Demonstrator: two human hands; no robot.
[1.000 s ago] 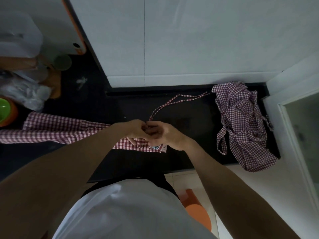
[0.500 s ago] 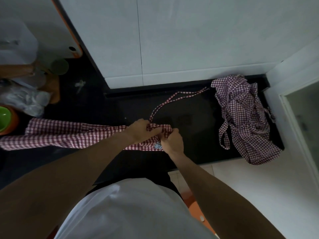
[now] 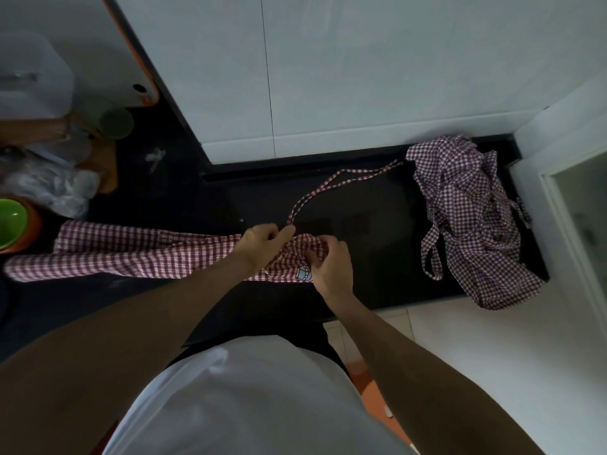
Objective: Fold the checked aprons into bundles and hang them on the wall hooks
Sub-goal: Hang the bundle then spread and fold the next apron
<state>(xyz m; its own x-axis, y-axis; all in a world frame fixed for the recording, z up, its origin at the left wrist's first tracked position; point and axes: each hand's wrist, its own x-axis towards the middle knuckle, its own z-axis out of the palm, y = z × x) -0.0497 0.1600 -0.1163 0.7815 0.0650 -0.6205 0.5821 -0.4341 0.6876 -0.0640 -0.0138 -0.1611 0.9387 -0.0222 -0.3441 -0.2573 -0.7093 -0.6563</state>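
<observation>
Centre frame, on the black counter (image 3: 377, 257): red-checked apron (image 3: 131, 254) folded into a long strip running left, small printed patch at its right end. Two aprons counted, the second apron (image 3: 473, 224) crumpled at right. Two hands in: left hand (image 3: 262, 244) pinching the strap (image 3: 328, 188), right hand (image 3: 331, 267) curled, gripping the bunched end. Far left, one green bowl (image 3: 11, 221).
</observation>
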